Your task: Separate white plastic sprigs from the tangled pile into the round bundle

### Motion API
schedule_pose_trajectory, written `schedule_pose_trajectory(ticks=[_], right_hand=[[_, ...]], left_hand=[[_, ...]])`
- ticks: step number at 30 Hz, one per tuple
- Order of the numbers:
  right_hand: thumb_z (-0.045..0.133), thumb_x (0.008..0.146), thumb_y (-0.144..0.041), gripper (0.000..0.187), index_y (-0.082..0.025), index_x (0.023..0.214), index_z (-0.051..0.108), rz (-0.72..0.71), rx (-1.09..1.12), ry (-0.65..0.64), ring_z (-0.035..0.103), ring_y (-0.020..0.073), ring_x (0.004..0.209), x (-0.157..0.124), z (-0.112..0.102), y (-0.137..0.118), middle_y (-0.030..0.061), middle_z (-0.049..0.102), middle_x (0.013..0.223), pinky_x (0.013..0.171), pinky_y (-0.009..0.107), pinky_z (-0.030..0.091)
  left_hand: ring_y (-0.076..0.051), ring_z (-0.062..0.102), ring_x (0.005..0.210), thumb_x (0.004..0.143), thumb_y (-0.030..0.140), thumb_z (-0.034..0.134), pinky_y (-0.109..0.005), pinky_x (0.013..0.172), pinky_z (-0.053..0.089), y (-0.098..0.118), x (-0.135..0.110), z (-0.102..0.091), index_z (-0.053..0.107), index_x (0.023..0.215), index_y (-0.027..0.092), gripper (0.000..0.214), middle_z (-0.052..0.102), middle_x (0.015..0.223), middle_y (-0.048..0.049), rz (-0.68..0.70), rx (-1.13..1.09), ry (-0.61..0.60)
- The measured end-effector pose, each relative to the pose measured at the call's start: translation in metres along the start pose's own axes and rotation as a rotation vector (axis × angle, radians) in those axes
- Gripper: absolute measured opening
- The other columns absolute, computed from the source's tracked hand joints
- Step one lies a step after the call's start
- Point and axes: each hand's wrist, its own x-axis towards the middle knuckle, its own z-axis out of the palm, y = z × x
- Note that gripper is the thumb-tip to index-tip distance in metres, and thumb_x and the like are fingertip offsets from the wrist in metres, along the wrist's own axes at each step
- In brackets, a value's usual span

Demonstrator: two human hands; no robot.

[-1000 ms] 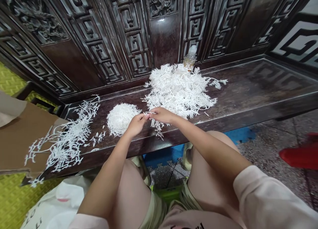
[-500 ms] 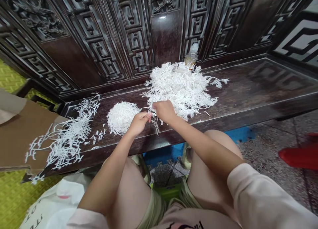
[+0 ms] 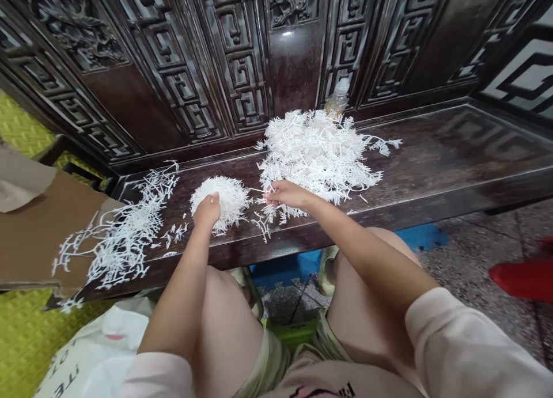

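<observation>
My left hand (image 3: 208, 209) is at the near left side of a rounded pile of small white pieces (image 3: 231, 196). Its fingers are curled with the thumb up, and whatever they hold is hidden. My right hand (image 3: 287, 194) pinches a thin white branched plastic sprig (image 3: 258, 190), whose stem points left toward the rounded pile. Behind and beside that hand rises a large heap of white branched sprigs (image 3: 315, 147). A loose bare sprig (image 3: 262, 225) lies below the right hand near the bench's front edge.
The dark wooden bench (image 3: 432, 144) has a carved back (image 3: 294, 64). Stripped white branches (image 3: 125, 237) lie at left, partly over cardboard (image 3: 73, 225), with small scraps (image 3: 175, 234) beside them. A capped clear bottle (image 3: 338, 97) stands behind the heap. A white bag (image 3: 103, 346) is below.
My left hand has moved left, away from my right hand, to the rounded pile. My right hand stays near the large heap, its sprig now more visible. The view has shifted slightly.
</observation>
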Motion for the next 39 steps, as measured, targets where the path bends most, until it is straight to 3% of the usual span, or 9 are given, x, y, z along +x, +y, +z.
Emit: schedule_pose_trajectory(ticks=[3,7,10,14,20,25,35,37,39], right_hand=[[0.055,0.072,-0.027,0.014,-0.014,0.069,0.055,0.039,0.012,-0.024,0.051,0.0082,0.055,-0.002,0.0,0.0,0.0053,0.062,0.072,0.057,0.022,0.041],[0.054,0.074,-0.029,0.015,-0.015,0.073,0.056,0.063,-0.016,-0.034,0.053,0.0082,0.057,-0.006,-0.003,-0.001,0.005,0.063,0.077,0.06,0.022,0.041],[0.052,0.075,-0.029,0.015,-0.015,0.072,0.055,0.082,-0.071,0.007,0.052,0.0076,0.056,-0.009,-0.004,-0.004,0.0042,0.064,0.077,0.063,0.023,0.041],[0.052,0.076,-0.028,0.018,-0.014,0.066,0.054,0.12,-0.126,0.08,0.051,0.0081,0.054,-0.011,-0.005,-0.011,0.0048,0.062,0.069,0.062,0.023,0.039],[0.051,0.076,-0.027,0.016,-0.014,0.066,0.054,0.137,-0.125,0.096,0.05,0.0076,0.052,-0.012,-0.004,-0.015,0.0042,0.062,0.072,0.058,0.022,0.037],[0.05,0.075,-0.026,0.015,-0.014,0.069,0.055,0.114,-0.139,0.077,0.051,0.0084,0.052,-0.008,-0.004,-0.01,0.0046,0.062,0.073,0.053,0.021,0.036],[0.05,0.076,-0.028,0.017,-0.014,0.07,0.056,0.094,-0.136,0.057,0.053,0.009,0.054,-0.005,-0.002,-0.004,0.005,0.063,0.074,0.053,0.021,0.037],[0.05,0.076,-0.027,0.016,-0.014,0.07,0.056,0.088,-0.131,0.053,0.053,0.0089,0.054,-0.005,-0.001,-0.003,0.005,0.063,0.073,0.052,0.021,0.038],[0.05,0.075,-0.025,0.014,-0.013,0.07,0.056,0.085,-0.117,0.058,0.051,0.0082,0.053,-0.003,0.0,-0.003,0.0049,0.062,0.071,0.051,0.02,0.038]], left_hand=[[-0.024,0.054,0.081,0.08,0.046,0.024,-0.032,0.066,0.034,-0.009,0.002,0.005,0.061,0.084,0.017,0.047,0.062,0.083,-0.0115,-0.053,-0.06,0.035],[-0.018,0.053,0.066,0.076,0.045,0.035,-0.028,0.06,0.036,-0.008,0.003,0.008,0.063,0.088,0.015,0.043,0.062,0.082,-0.0092,-0.11,-0.348,0.023],[-0.011,0.049,0.058,0.071,0.043,0.043,-0.024,0.057,0.036,-0.001,0.002,0.009,0.062,0.088,0.014,0.038,0.062,0.084,-0.0072,-0.054,-0.576,-0.067],[-0.007,0.046,0.056,0.064,0.04,0.053,-0.022,0.058,0.036,0.008,-0.003,0.01,0.061,0.072,0.013,0.029,0.06,0.099,-0.0071,0.045,-0.706,-0.158],[-0.01,0.05,0.058,0.061,0.035,0.058,-0.024,0.06,0.037,0.005,-0.002,0.009,0.056,0.094,0.012,0.041,0.062,0.082,-0.0073,-0.008,-0.699,-0.134],[-0.011,0.053,0.059,0.061,0.035,0.058,-0.026,0.062,0.039,0.006,-0.001,0.008,0.055,0.093,0.011,0.041,0.062,0.076,-0.0065,0.024,-0.701,-0.12],[-0.017,0.054,0.071,0.067,0.042,0.051,-0.03,0.066,0.039,0.007,-0.002,0.007,0.048,0.113,0.018,0.052,0.058,0.088,-0.0067,-0.029,-0.408,0.101],[-0.016,0.053,0.07,0.071,0.045,0.046,-0.029,0.066,0.039,0.017,-0.01,0.005,0.052,0.108,0.018,0.046,0.057,0.086,-0.006,0.064,-0.442,0.016],[-0.014,0.052,0.068,0.074,0.048,0.041,-0.027,0.067,0.04,0.03,-0.02,0.004,0.056,0.099,0.017,0.042,0.056,0.081,-0.0047,0.216,-0.521,-0.171]])
